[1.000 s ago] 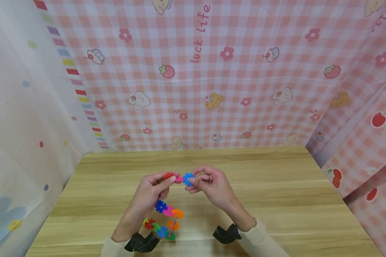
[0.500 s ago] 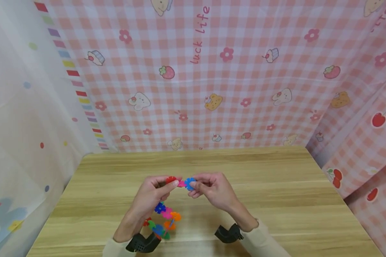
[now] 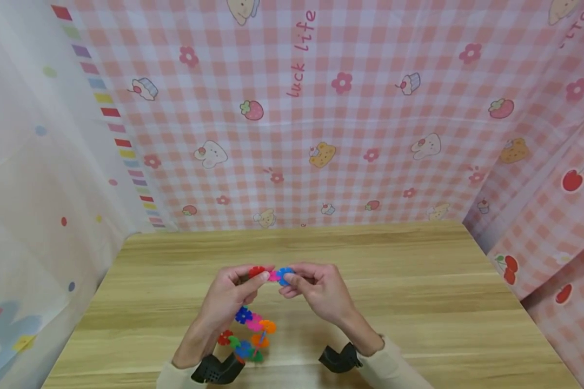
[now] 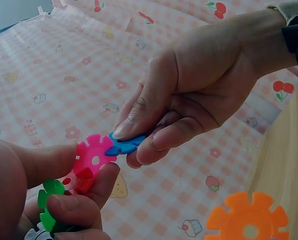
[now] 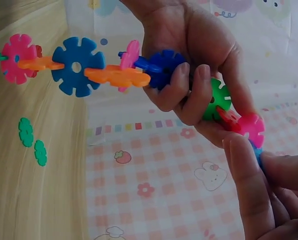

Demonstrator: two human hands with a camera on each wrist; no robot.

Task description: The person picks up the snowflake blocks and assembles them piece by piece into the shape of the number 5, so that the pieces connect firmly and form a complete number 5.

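Note:
A chain of colourful slotted snowflake discs runs through my left hand (image 3: 229, 294), which pinches its end near a red disc (image 3: 257, 271) and a pink disc (image 4: 95, 157). My right hand (image 3: 323, 289) pinches a blue disc (image 4: 126, 144) between thumb and fingers; its edge meets the pink disc's rim, set crosswise to it. A green disc (image 5: 219, 98) and a dark blue disc (image 5: 166, 67) lie against the left hand's curled fingers. Below that hand the rest of the chain hangs in a loop, with an orange disc (image 3: 267, 326) at its right side.
Two loose green discs (image 5: 25, 132) show by the wooden table (image 3: 418, 302) in the right wrist view. Black wrist mounts (image 3: 340, 358) sit on both wrists. A pink checked cloth (image 3: 292, 129) hangs behind the table, with more cloth at both sides.
Both hands have come down slightly since a second ago, still holding the discs together. The pink disc has turned from edge-on to more face-on. The hanging chain has swung a little.

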